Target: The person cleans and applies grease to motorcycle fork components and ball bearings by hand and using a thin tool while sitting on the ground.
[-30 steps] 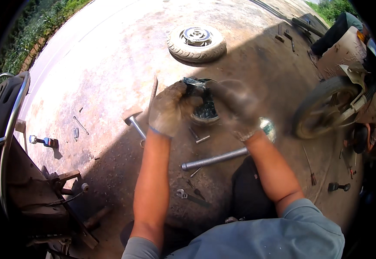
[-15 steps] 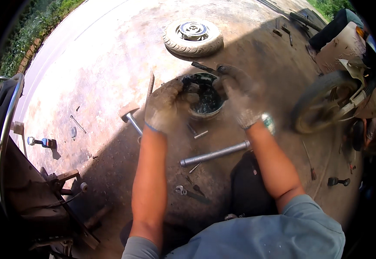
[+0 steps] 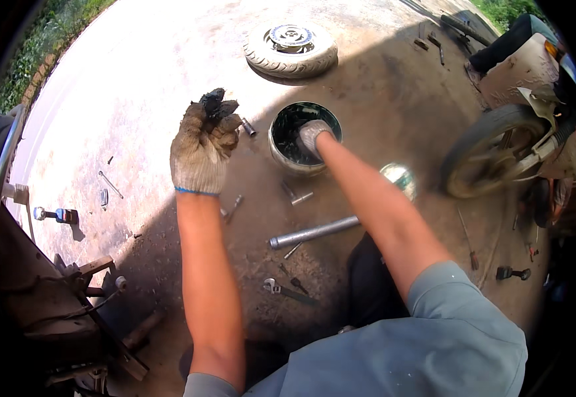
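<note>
My left hand [image 3: 203,149], in a soiled knit work glove, is raised to the left of a round tub [image 3: 272,147]. Its fingers are curled around something dark and greasy-looking [image 3: 213,100] that I cannot make out. My right hand [image 3: 313,135], also gloved, reaches down inside the tub, with its fingers out of sight. Dark, shiny grease [image 3: 292,135] coats the tub's inside. A short metal socket-like piece [image 3: 248,126] lies on the ground between the left glove and the tub.
A wheel with tyre [image 3: 291,53] lies flat beyond the tub. Near me are a metal pipe [image 3: 314,233], an adjustable wrench [image 3: 273,286] and a round lid [image 3: 399,178]. A motorcycle wheel [image 3: 493,152] stands at right. A blue power tool [image 3: 66,216] lies at left.
My hands have moved apart. The left went left, away from the tub; the right went down into it. The dark stick-like piece by the right hand no longer shows there.
</note>
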A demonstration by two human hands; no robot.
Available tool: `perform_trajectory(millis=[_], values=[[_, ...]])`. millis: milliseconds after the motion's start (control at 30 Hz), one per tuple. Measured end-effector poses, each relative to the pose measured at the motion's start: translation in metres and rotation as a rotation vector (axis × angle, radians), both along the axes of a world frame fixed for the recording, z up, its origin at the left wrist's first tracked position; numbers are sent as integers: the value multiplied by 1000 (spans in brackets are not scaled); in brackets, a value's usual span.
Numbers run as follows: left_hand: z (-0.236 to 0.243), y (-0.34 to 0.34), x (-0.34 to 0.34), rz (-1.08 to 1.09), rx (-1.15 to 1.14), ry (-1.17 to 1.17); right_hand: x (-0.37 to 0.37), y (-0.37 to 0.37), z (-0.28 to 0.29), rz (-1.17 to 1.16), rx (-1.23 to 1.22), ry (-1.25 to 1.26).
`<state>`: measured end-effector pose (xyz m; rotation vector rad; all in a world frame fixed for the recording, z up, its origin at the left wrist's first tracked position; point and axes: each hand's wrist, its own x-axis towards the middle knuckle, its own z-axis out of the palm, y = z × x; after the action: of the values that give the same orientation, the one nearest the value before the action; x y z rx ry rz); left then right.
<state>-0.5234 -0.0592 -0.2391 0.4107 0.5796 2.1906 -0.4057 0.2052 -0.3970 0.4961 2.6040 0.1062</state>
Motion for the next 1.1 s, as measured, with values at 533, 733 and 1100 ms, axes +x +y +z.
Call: perform_trajectory(millis=[533, 733, 1100], values=[[-20, -9, -7, -3, -114, -35, 2, -7, -16, -1385, -1420, 778], [-45, 2, -8, -70, -135, -91, 35, 6, 24, -1338, -1525, 803], [-89, 40, 26, -29, -482, 285, 95, -98, 195, -676, -1199, 1314]])
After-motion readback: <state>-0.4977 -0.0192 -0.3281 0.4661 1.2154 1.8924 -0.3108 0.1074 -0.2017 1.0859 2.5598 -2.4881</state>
